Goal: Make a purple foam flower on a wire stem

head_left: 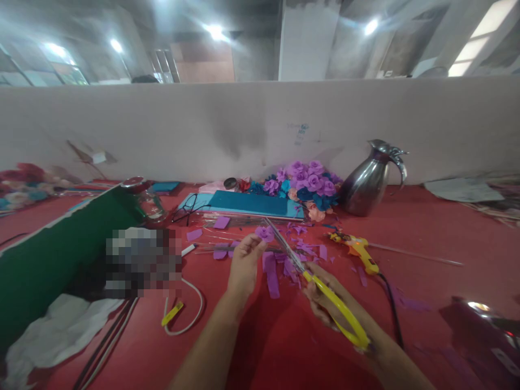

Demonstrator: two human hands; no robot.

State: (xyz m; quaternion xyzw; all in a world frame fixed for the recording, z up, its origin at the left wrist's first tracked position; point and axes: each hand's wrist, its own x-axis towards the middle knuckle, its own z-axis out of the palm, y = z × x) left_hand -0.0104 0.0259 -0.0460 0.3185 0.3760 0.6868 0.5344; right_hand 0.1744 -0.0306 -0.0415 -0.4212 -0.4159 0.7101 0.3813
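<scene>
Between the thumb and fingers of my left hand is a small purple paper flower. My right hand grips a pair of scissors with long yellow handles. Their metal blades point up and left, with the tips close beside the flower. Whether the blades touch it I cannot tell. Purple paper strips and small scraps lie on the red table beneath and around both hands. Thin sticks run across the table just behind my hands.
A yellow glue gun with a black cord lies to the right. Behind stand a metal jug and a heap of paper flowers. Blue sheets, glasses and a glass jar are at the back. A green board borders the left.
</scene>
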